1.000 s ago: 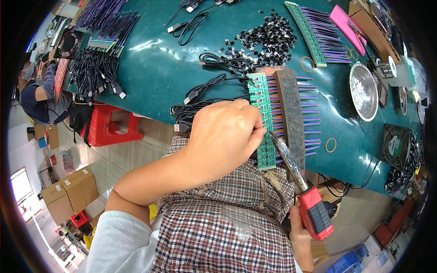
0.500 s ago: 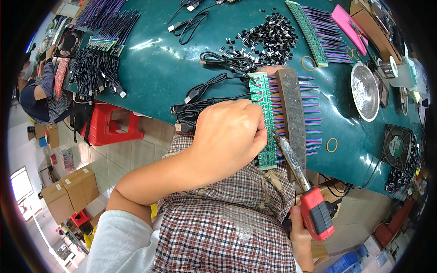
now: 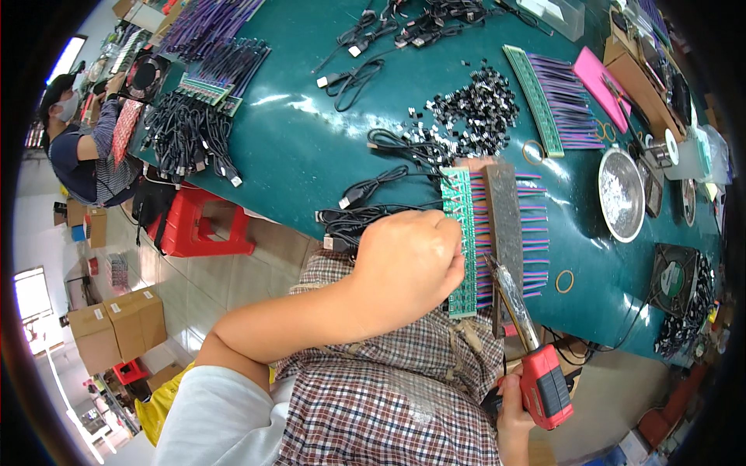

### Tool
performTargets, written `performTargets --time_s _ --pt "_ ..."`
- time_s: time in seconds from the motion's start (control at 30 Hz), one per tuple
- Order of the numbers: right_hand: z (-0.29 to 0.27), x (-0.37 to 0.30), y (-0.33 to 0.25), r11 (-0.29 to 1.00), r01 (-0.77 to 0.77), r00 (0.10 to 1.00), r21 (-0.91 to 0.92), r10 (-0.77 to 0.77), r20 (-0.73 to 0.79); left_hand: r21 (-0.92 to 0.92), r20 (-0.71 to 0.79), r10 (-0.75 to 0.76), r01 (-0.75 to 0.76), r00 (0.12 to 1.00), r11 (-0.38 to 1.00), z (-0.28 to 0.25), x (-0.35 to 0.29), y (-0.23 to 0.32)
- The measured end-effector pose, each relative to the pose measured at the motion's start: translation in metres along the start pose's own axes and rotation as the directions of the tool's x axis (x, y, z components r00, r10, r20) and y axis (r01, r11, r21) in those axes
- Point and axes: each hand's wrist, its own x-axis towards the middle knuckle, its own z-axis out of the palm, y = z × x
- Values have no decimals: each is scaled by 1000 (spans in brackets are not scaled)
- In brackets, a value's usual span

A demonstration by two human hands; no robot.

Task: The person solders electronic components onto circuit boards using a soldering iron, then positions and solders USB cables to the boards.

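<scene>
My left hand [image 3: 408, 268] is closed in a pinch at the left edge of a green circuit board [image 3: 460, 233]; what its fingertips hold is hidden beneath the knuckles. My right hand [image 3: 513, 408] grips the red-and-black handle of a soldering iron [image 3: 544, 384]. The iron's tip points up and left, beside the board's right edge and near the left hand. Coloured wires [image 3: 535, 229] stick out from the board's right side, and a dark grey bar [image 3: 505, 225] lies across them. Black USB cables [image 3: 353, 221] lie left of the board, some running to it.
Small black-and-white parts [image 3: 482, 113] lie heaped beyond the board. To the right are a metal bowl [image 3: 622, 194], a rubber band [image 3: 565, 281] and a fan [image 3: 674, 279]. Another wired board [image 3: 536, 101] is farther back. A co-worker [image 3: 78, 155] sits far left near a red stool [image 3: 194, 225].
The whole view has shifted, putting the table lower in the picture. The iron's tip has drawn slightly away from the left fingers, toward the bar. The left hand stays pinched at the board.
</scene>
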Motion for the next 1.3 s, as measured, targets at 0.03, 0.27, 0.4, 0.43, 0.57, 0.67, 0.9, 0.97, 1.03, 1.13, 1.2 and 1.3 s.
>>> performTargets --time_s 0.03,0.27,0.4,0.43,0.57,0.67,0.9,0.97,1.03,1.13,1.2,1.3 --pt "0 1 1 1000 -14 1000 -9 14 -1 4 -6 4 -4 1000 1000 -1 1 -2" --pt "3 0 -3 999 -33 998 10 33 62 -53 13 -38 38 999 998 -5 1 -1" --pt "6 2 -4 1000 -25 998 11 24 55 -40 4 -10 10 1000 999 -5 3 -2" --pt "6 3 -5 1000 -28 998 10 27 55 -41 7 -11 11 1000 999 -3 3 -3" --pt "5 3 -7 1000 -22 996 -5 22 83 -46 6 -19 20 1000 999 -1 2 -2" --pt "4 3 -7 1000 -12 996 -12 13 92 -40 4 -29 29 1000 999 -1 2 -1" --pt "0 2 -7 1000 -10 998 5 10 55 -33 8 -33 34 999 999 0 2 0" --pt "2 5 -12 999 -28 999 19 27 35 -32 5 -31 31 1000 999 0 2 0" --pt "1 5 -11 999 -44 999 32 43 16 -30 1 -29 29 1000 999 0 2 0" --pt "-2 5 -6 999 -2 998 33 0 55 -36 2 -34 34 999 999 -1 2 0" --pt "1 5 -8 999 -23 999 37 24 -25 -30 -1 -25 25 1000 999 0 2 -1" --pt "-3 10 -1 981 186 982 -51 -184 41 -26 -23 -12 11 1000 1000 0 1 -1"
